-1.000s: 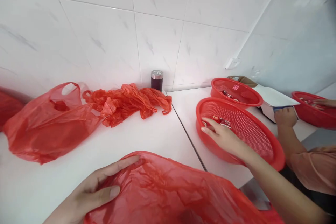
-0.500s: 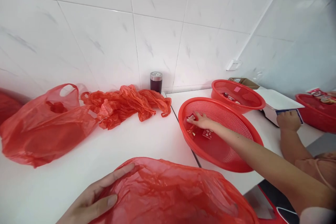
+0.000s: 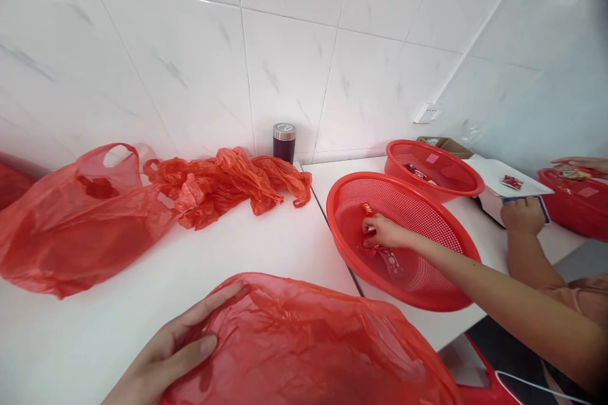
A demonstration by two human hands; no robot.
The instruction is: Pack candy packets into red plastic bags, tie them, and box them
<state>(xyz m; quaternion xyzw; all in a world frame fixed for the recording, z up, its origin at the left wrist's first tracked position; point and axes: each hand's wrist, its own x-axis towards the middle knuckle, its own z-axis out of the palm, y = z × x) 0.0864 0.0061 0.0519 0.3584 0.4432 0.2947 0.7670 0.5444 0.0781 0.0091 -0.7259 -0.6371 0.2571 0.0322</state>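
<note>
My left hand (image 3: 173, 345) grips the near-left rim of a red plastic bag (image 3: 308, 348), its thumb and finger along the edge. The bag's mouth gapes at the bottom of the view. My right hand (image 3: 387, 232) reaches into a red perforated plastic basket (image 3: 344, 186), with its fingers closed around small red snack packets (image 3: 372, 242), partly hidden by the fingers. An orange-red packet (image 3: 367, 207) lies just beyond the fingertips. Another red, white-patterned packet (image 3: 392, 261) rests on the basket's floor below the hand.
At left lie a filled red bag (image 3: 85, 228) and crumpled red bags (image 3: 228, 186). Behind them stands a dark tumbler (image 3: 284, 145). A second red basket (image 3: 456, 171) and a white scale (image 3: 506, 171) sit at right. A co-worker's hand (image 3: 522, 215) rests at the scale.
My right hand has moved right inside the basket and its fingers have closed on packets. A red packet now lies on the scale. My left hand keeps holding the bag.
</note>
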